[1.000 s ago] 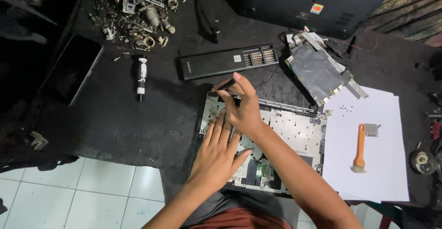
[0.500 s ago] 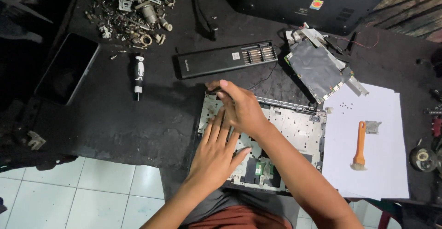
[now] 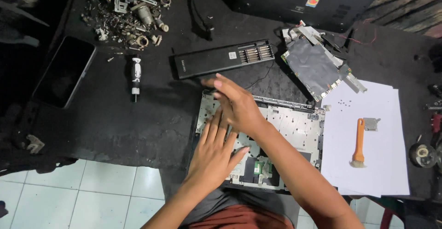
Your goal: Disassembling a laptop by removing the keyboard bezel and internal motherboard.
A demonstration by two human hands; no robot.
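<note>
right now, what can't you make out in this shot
- Head view: right hand is motion-blurred; whether it holds anything is unclear.
- Both hands, left hand included, hide the left part of the open laptop chassis.
- Screws on the white paper: too small to count.

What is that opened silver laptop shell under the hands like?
The laptop shell lies flat, inside facing up, at the black mat's near edge. It looks like silvery-grey stamped metal dotted with small holes, with a dark, partly green section along its near side. The left hand rests flat on it; the right hand is over its far-left corner.
</note>
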